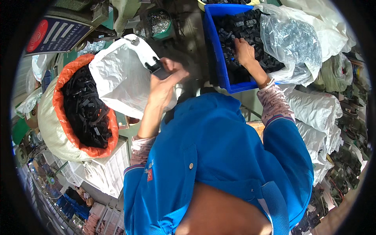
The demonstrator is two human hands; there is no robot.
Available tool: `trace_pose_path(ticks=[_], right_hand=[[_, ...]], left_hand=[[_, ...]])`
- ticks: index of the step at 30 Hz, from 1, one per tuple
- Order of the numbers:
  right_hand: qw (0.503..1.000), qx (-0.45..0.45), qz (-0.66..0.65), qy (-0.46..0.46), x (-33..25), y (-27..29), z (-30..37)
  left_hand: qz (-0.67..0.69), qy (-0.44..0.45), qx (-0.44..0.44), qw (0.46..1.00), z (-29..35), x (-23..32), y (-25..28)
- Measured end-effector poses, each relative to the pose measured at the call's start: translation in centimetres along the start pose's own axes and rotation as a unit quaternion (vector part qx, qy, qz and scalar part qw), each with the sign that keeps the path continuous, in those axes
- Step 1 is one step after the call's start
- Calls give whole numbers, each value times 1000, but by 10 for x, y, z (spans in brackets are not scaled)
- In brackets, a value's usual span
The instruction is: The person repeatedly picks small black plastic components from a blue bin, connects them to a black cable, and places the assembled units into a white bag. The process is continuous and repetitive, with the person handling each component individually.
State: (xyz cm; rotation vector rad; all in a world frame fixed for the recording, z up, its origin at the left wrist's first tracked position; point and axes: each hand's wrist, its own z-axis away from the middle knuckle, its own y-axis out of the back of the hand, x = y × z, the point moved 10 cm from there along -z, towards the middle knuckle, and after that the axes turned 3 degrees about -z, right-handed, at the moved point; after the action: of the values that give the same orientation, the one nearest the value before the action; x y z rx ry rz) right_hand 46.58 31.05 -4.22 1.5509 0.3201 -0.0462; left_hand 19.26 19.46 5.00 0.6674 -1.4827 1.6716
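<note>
My left hand point(169, 75) is closed round a black plastic part point(159, 70) with short prongs at one end. It holds this part beside the open mouth of a white plastic bag point(117, 74). My right hand point(245, 51) reaches down into a blue bin point(220, 58), its fingers curled among loose black plastic parts point(270, 62). What those fingertips grip, if anything, is hidden. A clear bag point(291, 41) of small shiny pieces lies over the bin's right side.
An orange-lined sack point(58, 102) full of black pieces point(86, 105) stands at the left, by a white crate point(113, 172). A green tub point(162, 34) of small metal pieces sits at the back. White bags point(315, 113) are piled at the right. A dark blue sign point(58, 35) juts in at upper left.
</note>
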Motion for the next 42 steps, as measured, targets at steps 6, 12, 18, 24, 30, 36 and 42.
trace_pose_path(ticks=[6, 12, 18, 24, 30, 36, 42], right_hand=[[949, -23, -309, -66, -6, 47, 27], [728, -147, -668, -33, -78, 75, 49], [962, -40, -241, 118, -6, 16, 12], [983, -91, -43, 153, -14, -44, 4], [950, -133, -280, 48, -9, 11, 15], [787, -188, -584, 71, -103, 95, 19], [860, -161, -449, 180, -142, 102, 10]], left_hand=[[-243, -44, -2, 969, -33, -29, -38], [-361, -138, -52, 921, -53, -40, -73], [-183, -32, -23, 982, -56, -41, -54], [-144, -51, 3, 988, -53, -41, -39], [-197, -39, 48, 979, -46, -40, -19], [-329, -109, 44, 937, -40, -15, -35], [-395, -148, 61, 904, -32, -3, -28]])
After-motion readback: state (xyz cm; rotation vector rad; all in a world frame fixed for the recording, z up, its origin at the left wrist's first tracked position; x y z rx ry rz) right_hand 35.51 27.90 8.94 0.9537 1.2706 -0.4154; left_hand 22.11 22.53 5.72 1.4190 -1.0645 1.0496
